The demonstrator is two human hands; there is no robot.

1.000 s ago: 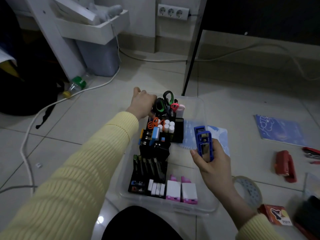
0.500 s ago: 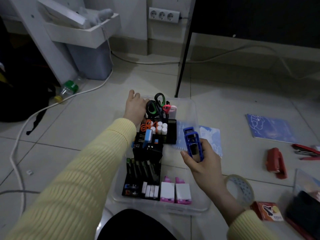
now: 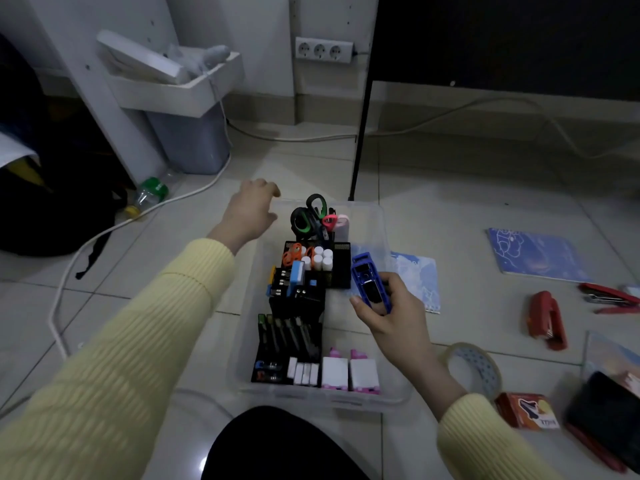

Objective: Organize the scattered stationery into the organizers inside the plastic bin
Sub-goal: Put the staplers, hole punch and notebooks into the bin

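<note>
1. Left hand (image 3: 251, 211), seen from the head camera, hangs with loose, empty fingers over the far left corner of the clear plastic bin (image 3: 325, 398). Whether it touches the rim I cannot tell. Right hand (image 3: 394, 320) has its fingers wrapped round a blue stapler (image 3: 367, 284), nose pointing away. It holds the stapler above the bin's bare right side, just beside the black mesh organizer (image 3: 341, 268).
2. The organizers look packed to me: green-handled scissors (image 3: 308, 216) stand tall at the back and white tubes (image 3: 320, 259) fill the mesh cells. Forcing the stapler in there could tip the scissors or jam against the mesh.
3. If no hand braces the bin, a push might send the light plastic skating over the glossy floor tiles (image 3: 433, 209).
4. The stapler is smooth, hard plastic, a wedge with a dark inset. A loose grip could drop it onto the pink-and-white boxes (image 3: 349, 375) at the near wall.
5. The bin is thin and translucent with rounded corners, and the organizers are boxy and perforated. On the floor to the right lie a red stapler (image 3: 547, 320), a clear tape roll (image 3: 474, 368) and a flat blue notebook (image 3: 536, 254), not yet sorted.
</note>
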